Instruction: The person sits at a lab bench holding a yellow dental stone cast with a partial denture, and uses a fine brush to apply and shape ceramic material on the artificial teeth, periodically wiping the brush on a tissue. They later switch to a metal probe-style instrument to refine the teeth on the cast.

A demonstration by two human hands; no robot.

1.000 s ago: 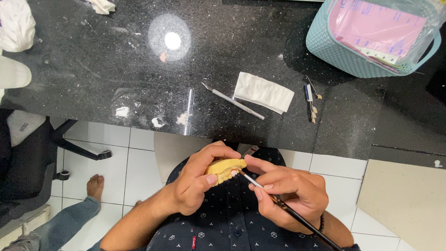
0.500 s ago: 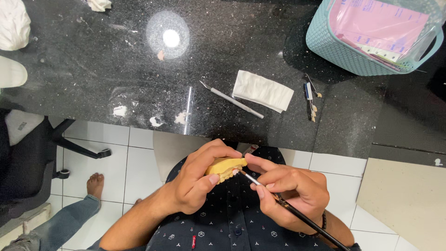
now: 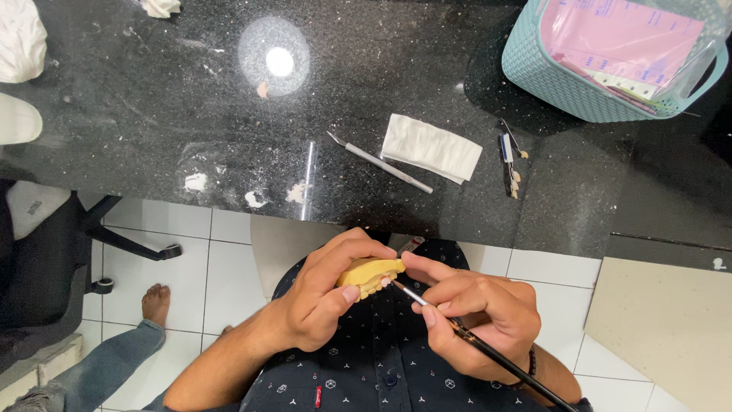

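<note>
Near the black counter (image 3: pixel 152 114), a yellow dental cast (image 3: pixel 369 274) is gripped by the curled left hand (image 3: pixel 324 305), while a thin brush (image 3: pixel 473 343) is pinched in the right hand (image 3: pixel 476 320), tip touching the cast's right side.

Black speckled countertop (image 3: pixel 427 69): metal scalpel (image 3: pixel 379 162) just left of folded white cloth (image 3: pixel 431 147); teal basket (image 3: pixel 549 84) beyond cloth, upper right.
</note>
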